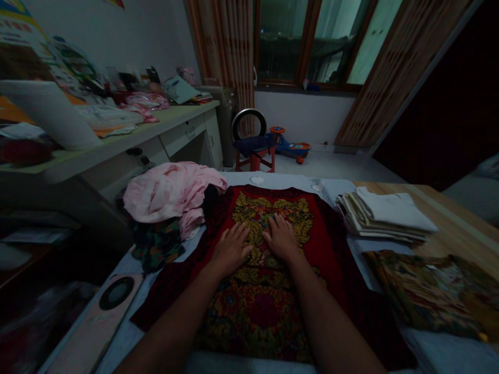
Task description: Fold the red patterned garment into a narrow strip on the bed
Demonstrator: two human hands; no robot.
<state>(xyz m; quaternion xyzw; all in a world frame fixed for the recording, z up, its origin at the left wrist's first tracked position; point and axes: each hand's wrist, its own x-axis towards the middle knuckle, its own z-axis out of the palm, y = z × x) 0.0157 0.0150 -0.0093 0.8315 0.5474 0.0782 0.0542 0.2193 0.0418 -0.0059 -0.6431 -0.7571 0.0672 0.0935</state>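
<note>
Centrally, a dark red long-sleeved top (331, 249) with a gold leaf and flower pattern lies spread out on a pale blue cloth (249, 179) over a table, its neckline at the far side and its sleeves angled out to left and right. Both bare hands reach in from the near side and rest on its patterned front. The left hand (233, 248) is open and palm down, its fingers loosely spread, and the right hand (282, 238) beside it is also open and flat, slightly farther forward; the two are apart, and neither has hold of anything. To the left of the top, a pink garment (167, 192) sits in a loose heap on a dark patterned cloth (159, 241). At the near left lies a pale, flat phone-shaped item (97, 322) with a round black part. To the right is a stack of folded clothes (384, 215), white on top, and nearer than it, a folded brown and green patterned garment (432, 291). Farther left, a cluttered desk (187, 115) stands along the wall. At the far side are a red stool (255, 160), a blue and orange ride-on toy (292, 147) and a curtained window (304, 44).
</note>
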